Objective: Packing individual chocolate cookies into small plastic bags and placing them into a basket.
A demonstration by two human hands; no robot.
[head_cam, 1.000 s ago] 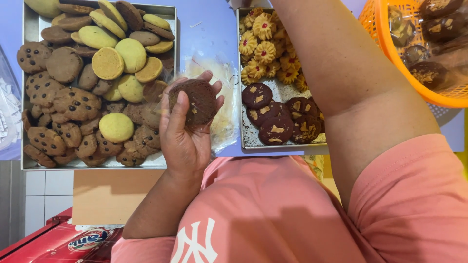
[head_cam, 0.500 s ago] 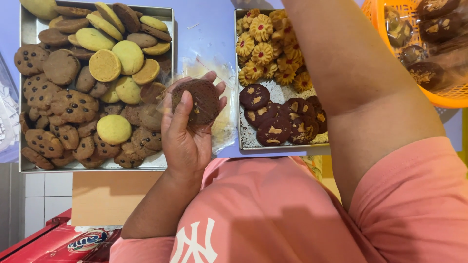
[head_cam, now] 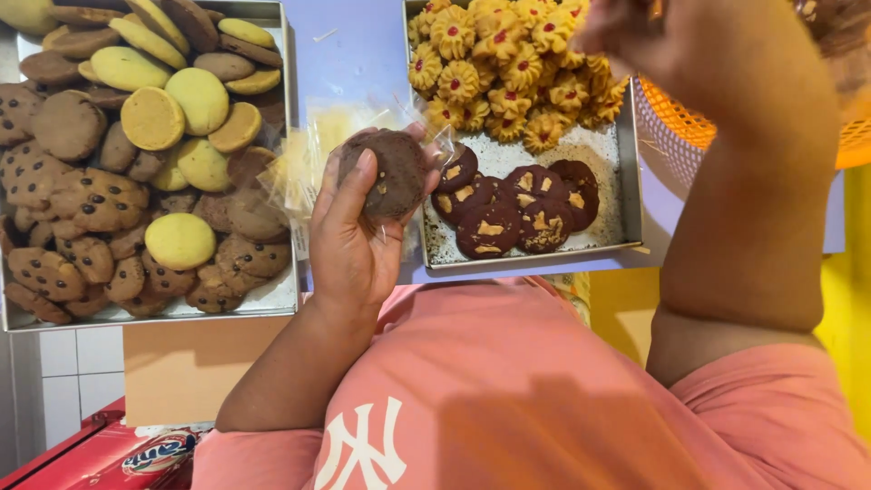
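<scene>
**A:** Looking at the left hand (head_cam: 349, 240) first: it's wrapped around a stack of dark chocolate cookies (head_cam: 392, 172), thumb across the front, fingers behind. Stack sits raised over the gap between the two trays, flat face turned toward the camera. It's round, so no real long axis on the face; the stack itself runs roughly front to back, away from the lens. Can't tell how many are in it, I only see the front one clearly.

**B:** And the right hand (head_cam: 635, 32)?

**A:** Up at the top edge, over the orange basket (head_cam: 717, 127), mostly cut off and blurry. Honestly can't tell if it's clenched, loose or holding something.

**B:** Counts?

**A:** Two metal trays. The right tray (head_cam: 628, 181) has about seven dark cookies with nut pieces (head_cam: 513, 204) in the near half, and a pile of yellow swirl cookies with red centres (head_cam: 508, 68) behind, too many to count. The left tray (head_cam: 288, 172) is heaped with chocolate-chip cookies (head_cam: 95, 200), plain brown ones and around eight or nine yellow rounds (head_cam: 181, 240). There's a crinkly clear plastic bag (head_cam: 313, 150) just behind the hand.

**B:** Surface?

**A:** Pale blue tabletop (head_cam: 358, 54), white tiles (head_cam: 59, 377) lower left, a red box (head_cam: 100, 454) in the corner, yellow wall on the right. Person's in a salmon-pink shirt (head_cam: 508, 390).
</scene>
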